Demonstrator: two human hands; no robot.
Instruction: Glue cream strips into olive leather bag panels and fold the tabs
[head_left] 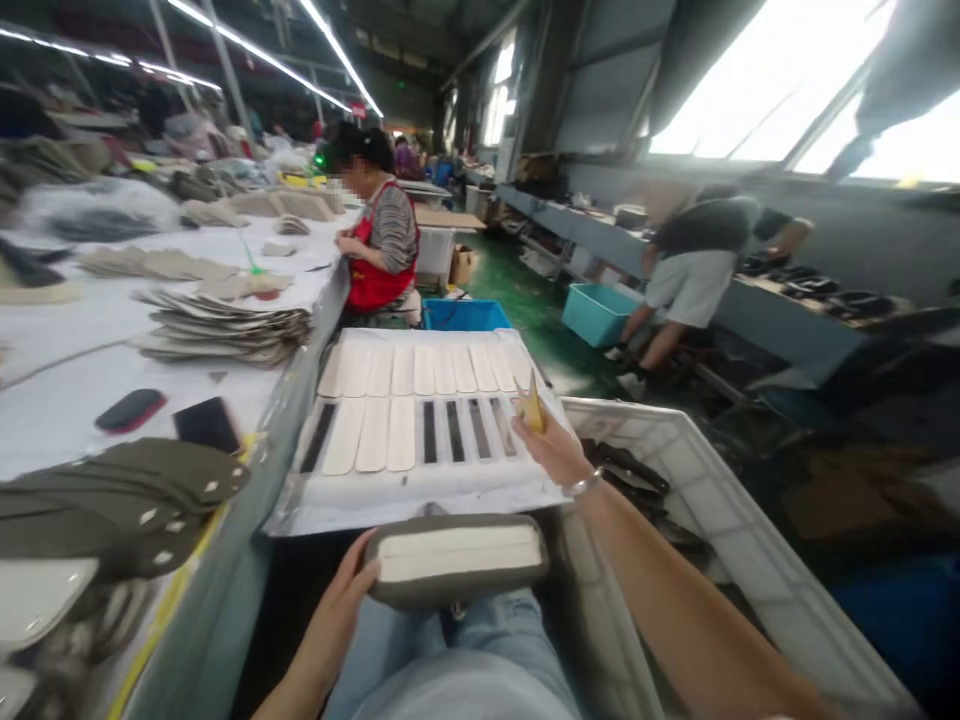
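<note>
My left hand (341,590) grips the left end of a dark grey-green case (461,590), which rests over my lap. A long cream strip (457,550) lies along the case's upward face. My right hand (553,448) is closed on a small yellow piece with pointed tips (531,405), its exact kind unclear, at the right side of a white-covered board (405,497). Two rows of rounded cream strips (386,433) lie on that board, with several dark strips (454,432) in the nearer row.
On the left table stand stacked grey pieces (217,330), olive panels (112,495), a dark brush-like block (131,409) and a black flat object (207,426). A white crate (739,500) holding dark pieces is at my right. A seated person (382,235) and a bending person (701,255) are farther off.
</note>
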